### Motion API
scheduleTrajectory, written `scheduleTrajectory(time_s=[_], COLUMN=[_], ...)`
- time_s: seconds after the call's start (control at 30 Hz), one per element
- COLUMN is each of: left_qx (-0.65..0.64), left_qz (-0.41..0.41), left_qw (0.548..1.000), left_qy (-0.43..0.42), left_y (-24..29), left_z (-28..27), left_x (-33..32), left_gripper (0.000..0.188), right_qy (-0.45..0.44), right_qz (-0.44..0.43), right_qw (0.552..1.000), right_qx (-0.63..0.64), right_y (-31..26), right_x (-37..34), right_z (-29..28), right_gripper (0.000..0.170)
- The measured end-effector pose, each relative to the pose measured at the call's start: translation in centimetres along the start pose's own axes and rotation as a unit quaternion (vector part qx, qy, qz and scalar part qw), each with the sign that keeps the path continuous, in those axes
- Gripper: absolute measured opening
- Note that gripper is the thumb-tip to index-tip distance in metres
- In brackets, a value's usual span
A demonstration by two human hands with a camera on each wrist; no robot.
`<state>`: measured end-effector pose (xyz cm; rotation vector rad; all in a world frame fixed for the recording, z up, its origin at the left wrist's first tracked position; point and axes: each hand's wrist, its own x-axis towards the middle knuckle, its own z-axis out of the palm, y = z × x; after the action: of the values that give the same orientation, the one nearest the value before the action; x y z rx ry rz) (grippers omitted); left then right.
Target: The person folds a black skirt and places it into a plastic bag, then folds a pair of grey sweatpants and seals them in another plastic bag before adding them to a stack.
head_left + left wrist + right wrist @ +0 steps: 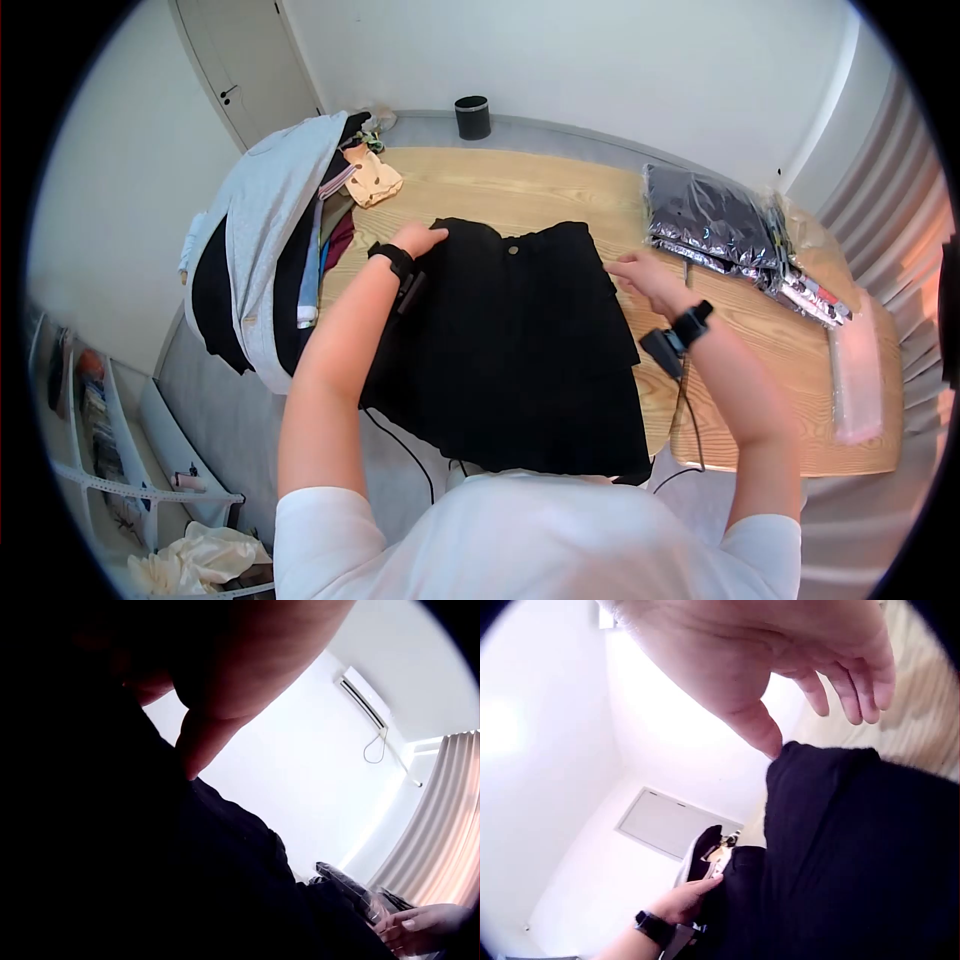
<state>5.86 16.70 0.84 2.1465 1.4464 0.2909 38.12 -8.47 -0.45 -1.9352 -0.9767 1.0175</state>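
A black skirt point(520, 340) with a round button at its waistband lies spread on the wooden table, its hem toward the person. At the waistband's left corner, my left hand point(417, 238) pinches the cloth; in the left wrist view the thumb point(201, 750) meets the upper edge, and the other fingers are mostly hidden. Beside the skirt's right edge is my right hand point(650, 281), fingers loosely extended. The right wrist view shows that hand's thumb tip point(769, 739) right at a raised fold of the black cloth, with the other fingers spread above the table.
Piled clothes point(270, 220), a grey garment on top, hang over the table's left edge. Plastic-wrapped dark clothing point(710, 215) lies at the back right, near a clear plastic sleeve point(855, 370). A black bin point(472, 118) stands behind the table point(500, 180). Cables hang near the front edge.
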Motion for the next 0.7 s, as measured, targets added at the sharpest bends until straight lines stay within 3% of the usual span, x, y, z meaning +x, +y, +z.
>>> scheduleTrajectory(time_s=[0.07,0.13,0.23,0.3,0.37,0.43,0.5,0.63,0.7], left_qx=[0.031,-0.007,-0.079,-0.163,-0.163,-0.238,-0.267,-0.296,-0.224], left_qz=[-0.009,-0.005,-0.025,0.012,0.014,0.122,0.203,0.351,0.395], left_qw=[0.999,1.000,0.995,0.983,0.980,0.951,0.936,0.846,0.869], left_qy=[0.001,-0.021,-0.056,-0.087,-0.113,-0.156,-0.107,-0.270,-0.196], left_y=[0.2,0.5,1.5,2.6,6.2,7.8,12.0,17.7,20.6], left_z=[0.0,-0.8,-2.0,-3.2,-5.5,-6.1,-7.0,-7.6,-6.6], left_x=[-0.4,-1.6,-3.7,-5.6,-9.4,-10.9,-15.3,-18.8,-20.8], left_gripper=[0.061,0.061,0.052,0.049,0.047,0.049,0.058,0.058,0.056], right_qy=[-0.041,-0.059,-0.086,-0.108,-0.118,-0.107,0.003,0.096,0.208], right_qz=[0.022,0.066,0.136,0.115,-0.009,-0.077,-0.105,-0.226,-0.276], right_qw=[0.998,0.959,0.946,0.930,0.917,0.901,0.903,0.862,0.845], right_qx=[0.053,0.269,0.283,0.332,0.381,0.414,0.416,0.443,0.408], right_y=[-0.6,-2.1,-4.9,-6.4,-7.1,-8.2,-8.5,-7.5,-6.5], right_x=[1.1,0.5,-1.7,-4.6,-7.3,-11.7,-16.1,-26.9,-32.8], right_z=[1.4,3.8,4.3,3.8,2.9,1.0,-1.4,-7.2,-9.6], right_gripper=[0.041,0.036,0.032,0.030,0.029,0.030,0.031,0.032,0.033])
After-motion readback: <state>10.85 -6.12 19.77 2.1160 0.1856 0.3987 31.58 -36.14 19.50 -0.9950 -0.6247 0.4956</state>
